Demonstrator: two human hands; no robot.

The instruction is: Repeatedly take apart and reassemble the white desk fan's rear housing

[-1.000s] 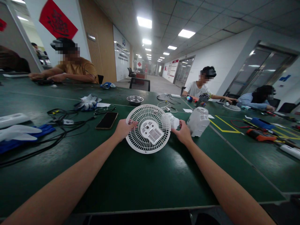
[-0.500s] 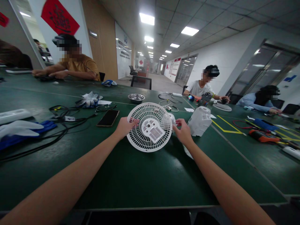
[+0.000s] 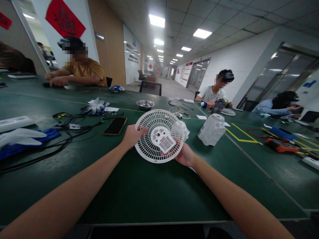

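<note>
A round white fan grille (image 3: 146, 151) is tilted up in front of me, with a slotted hub plate (image 3: 163, 139) at its centre. My left hand (image 3: 132, 136) is closed on its left rim, thumb over the front. Behind the lower right rim, my right hand (image 3: 186, 155) has its fingers bent, partly showing through the ribs; what they hold is hidden. Another white slotted part (image 3: 185, 130) shows past the grille's right edge. To the right stands a white plastic housing (image 3: 211, 130) on the green table (image 3: 154, 196).
A phone (image 3: 115, 126), black cables (image 3: 72, 134) and blue-white gloves (image 3: 22, 139) lie left. Beyond the grille are a metal bowl (image 3: 145, 104) and a white cord (image 3: 183, 115). An orange-black meter (image 3: 280, 147) lies right. Several people sit around the table.
My right hand has moved from the grille's right edge down and left, behind its lower right part. My left hand keeps its hold, and the grille has barely shifted.
</note>
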